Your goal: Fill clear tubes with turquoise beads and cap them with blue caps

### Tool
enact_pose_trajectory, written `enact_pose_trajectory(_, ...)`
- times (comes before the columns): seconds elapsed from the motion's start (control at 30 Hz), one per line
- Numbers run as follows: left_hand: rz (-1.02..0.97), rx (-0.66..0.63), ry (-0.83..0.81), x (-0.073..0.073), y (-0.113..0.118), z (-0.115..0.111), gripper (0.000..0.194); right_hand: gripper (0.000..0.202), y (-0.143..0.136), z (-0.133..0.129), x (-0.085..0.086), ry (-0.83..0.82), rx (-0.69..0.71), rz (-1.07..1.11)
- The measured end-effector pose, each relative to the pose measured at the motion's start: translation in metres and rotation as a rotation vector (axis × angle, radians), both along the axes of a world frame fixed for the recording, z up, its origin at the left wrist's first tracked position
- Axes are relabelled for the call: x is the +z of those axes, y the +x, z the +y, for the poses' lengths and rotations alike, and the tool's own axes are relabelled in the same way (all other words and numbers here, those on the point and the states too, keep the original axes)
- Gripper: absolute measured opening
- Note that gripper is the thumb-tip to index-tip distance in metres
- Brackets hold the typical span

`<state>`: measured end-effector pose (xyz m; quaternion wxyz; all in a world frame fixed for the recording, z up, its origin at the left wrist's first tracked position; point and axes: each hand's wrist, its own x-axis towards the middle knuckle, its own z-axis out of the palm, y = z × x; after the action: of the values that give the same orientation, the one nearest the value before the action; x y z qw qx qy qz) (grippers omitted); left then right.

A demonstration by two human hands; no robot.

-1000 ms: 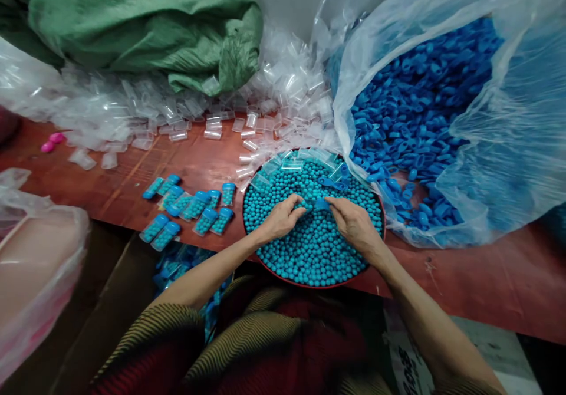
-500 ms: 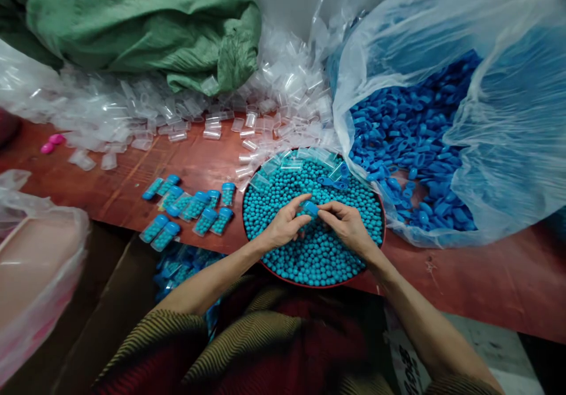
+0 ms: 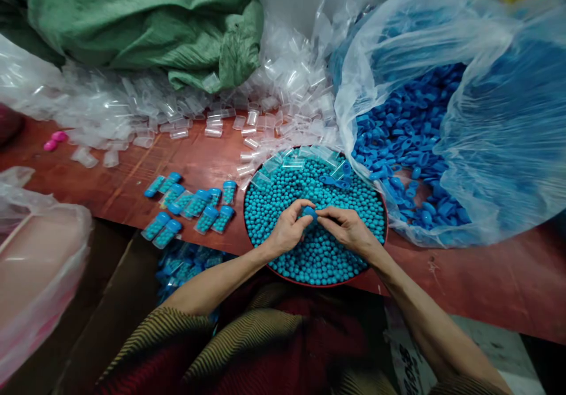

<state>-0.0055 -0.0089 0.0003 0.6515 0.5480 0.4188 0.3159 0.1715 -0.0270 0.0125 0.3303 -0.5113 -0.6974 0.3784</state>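
My left hand (image 3: 286, 230) is closed around a small clear container, mostly hidden by the fingers, with its blue cap (image 3: 310, 213) showing. The thumb and fingertips of my right hand (image 3: 348, 230) pinch the cap's right edge. Both hands are above a round red-rimmed tub (image 3: 386, 221) full of turquoise beads (image 3: 325, 265). Several clear empty containers (image 3: 292, 163) and a few loose blue caps (image 3: 333, 180) lie on the beads at the tub's far side. Left of the tub, several bead-filled containers with blue caps (image 3: 206, 219) lie on the table.
An open plastic bag (image 3: 490, 141) of blue caps stands to the right. Many clear containers (image 3: 212, 121) are heaped along the back, beneath a green sack (image 3: 145, 23). Two pink pieces (image 3: 50, 145) lie far left on the red-brown table (image 3: 477, 277), above a plastic-lined box (image 3: 35, 265).
The cap between my hands has turned, and the container's beads no longer show. My hands have barely moved. The view has shifted slightly, showing more yellow pieces at the top right.
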Motion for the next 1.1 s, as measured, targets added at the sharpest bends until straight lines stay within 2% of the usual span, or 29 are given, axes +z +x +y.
enact_pose_trajectory(0.13, 0.008, -0.129, -0.057, 0.005, -0.011, 0.005, 0.032, 0.024, 0.007, 0.002, 0.002, -0.118, 0.009, 0.184)
enact_pose_trajectory(0.23, 0.027, -0.179, -0.051, 0.010, -0.015, 0.006, 0.037, 0.044, 0.007, 0.005, -0.003, -0.217, -0.121, 0.382)
enact_pose_trajectory(0.3, 0.040, -0.166, -0.010, 0.011, -0.014, 0.003, 0.042, 0.058, 0.001, 0.004, -0.006, -0.181, -0.196, 0.407)
enact_pose_trajectory(0.37, 0.061, -0.137, 0.066, 0.011, -0.011, 0.000, 0.050, 0.052, -0.008, 0.000, -0.007, -0.091, -0.215, 0.287)
enact_pose_trajectory(0.43, 0.091, -0.085, 0.173, 0.010, -0.008, -0.003, 0.054, 0.044, -0.018, -0.008, -0.005, 0.023, -0.164, 0.089)
enact_pose_trajectory(0.47, 0.105, -0.057, 0.216, 0.009, -0.006, -0.005, 0.053, 0.046, -0.023, -0.013, -0.005, 0.079, -0.121, -0.010)
enact_pose_trajectory(0.57, 0.105, -0.016, 0.237, 0.008, -0.005, -0.007, 0.050, 0.079, -0.034, -0.024, -0.007, 0.200, -0.037, -0.241)
enact_pose_trajectory(0.63, 0.092, -0.037, 0.206, 0.009, -0.005, -0.006, 0.048, 0.093, -0.038, -0.028, -0.011, 0.254, -0.059, -0.328)
enact_pose_trajectory(0.8, 0.050, -0.030, 0.144, 0.016, -0.003, -0.007, 0.032, 0.084, -0.044, -0.030, -0.018, 0.386, -0.153, -0.395)
enact_pose_trajectory(0.97, 0.019, 0.028, 0.031, 0.017, 0.003, -0.014, 0.021, 0.078, -0.045, -0.029, -0.025, 0.467, -0.150, -0.408)
enact_pose_trajectory(1.1, 0.061, 0.058, 0.025, 0.014, 0.005, -0.015, 0.016, 0.078, -0.047, -0.029, -0.033, 0.522, -0.172, -0.408)
